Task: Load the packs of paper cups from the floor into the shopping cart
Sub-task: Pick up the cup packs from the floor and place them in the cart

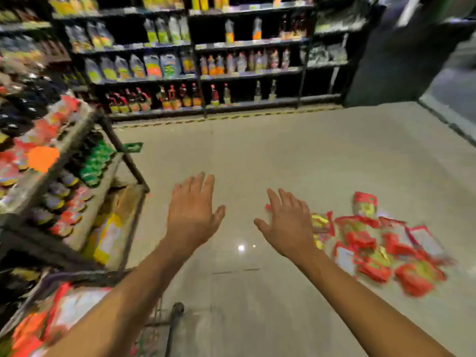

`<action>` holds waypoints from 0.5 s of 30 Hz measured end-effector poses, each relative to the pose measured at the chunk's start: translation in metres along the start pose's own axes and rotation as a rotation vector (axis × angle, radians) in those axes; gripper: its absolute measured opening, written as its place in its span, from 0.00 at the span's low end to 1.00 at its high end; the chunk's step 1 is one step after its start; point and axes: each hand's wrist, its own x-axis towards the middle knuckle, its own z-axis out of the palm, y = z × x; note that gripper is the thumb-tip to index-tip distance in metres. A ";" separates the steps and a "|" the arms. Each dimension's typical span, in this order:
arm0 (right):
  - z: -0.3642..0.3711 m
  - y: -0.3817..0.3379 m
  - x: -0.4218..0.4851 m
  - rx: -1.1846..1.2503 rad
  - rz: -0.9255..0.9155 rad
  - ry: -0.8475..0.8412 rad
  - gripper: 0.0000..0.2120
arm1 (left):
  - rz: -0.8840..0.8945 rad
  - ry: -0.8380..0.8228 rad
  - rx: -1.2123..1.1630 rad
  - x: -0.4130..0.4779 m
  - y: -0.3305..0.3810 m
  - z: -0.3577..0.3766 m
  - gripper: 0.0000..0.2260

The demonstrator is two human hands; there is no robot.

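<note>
Both your arms reach forward over the pale tiled floor (283, 150). Your left hand (192, 215) is palm down with the fingers straight and spread, so its grip is open and holds nothing. Your right hand (288, 225) is the same: fingers spread, grip open, nothing in it. Its fingertips are just beside the near edge of the packs of paper cups (373, 243).

Those red and yellow packs lie in a loose, overlapping heap on the floor to your right, blurred by motion. At the lower left, under your left forearm, is the dark rim of the shopping cart (85, 275). Red and white packs in the cart (64, 313) show inside it, too blurred to read.

A slanted shelf rack (77, 140) of small jars and packets stands at your left, with a cardboard box (121, 210) on its lowest level. Across the aisle, the back shelves (247, 73) carry bottles and pouches, with yellow and black floor tape (231, 117) along their base.
</note>
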 end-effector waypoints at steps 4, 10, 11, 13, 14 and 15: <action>-0.022 0.108 -0.029 0.018 0.225 0.064 0.39 | 0.211 0.003 0.007 0.034 0.110 0.007 0.34; -0.035 0.183 -0.042 0.040 0.387 0.136 0.40 | 0.389 -0.023 -0.009 0.066 0.197 0.021 0.33; -0.034 0.190 -0.038 0.050 0.394 0.143 0.42 | 0.398 -0.032 -0.014 0.071 0.203 0.026 0.32; -0.028 0.202 -0.027 0.053 0.403 0.135 0.46 | 0.415 -0.045 -0.022 0.084 0.209 0.037 0.32; -0.025 0.207 -0.019 0.049 0.411 0.122 0.46 | 0.421 -0.055 -0.023 0.092 0.209 0.043 0.31; -0.022 0.211 -0.009 0.044 0.420 0.103 0.45 | 0.429 -0.060 -0.022 0.101 0.208 0.051 0.31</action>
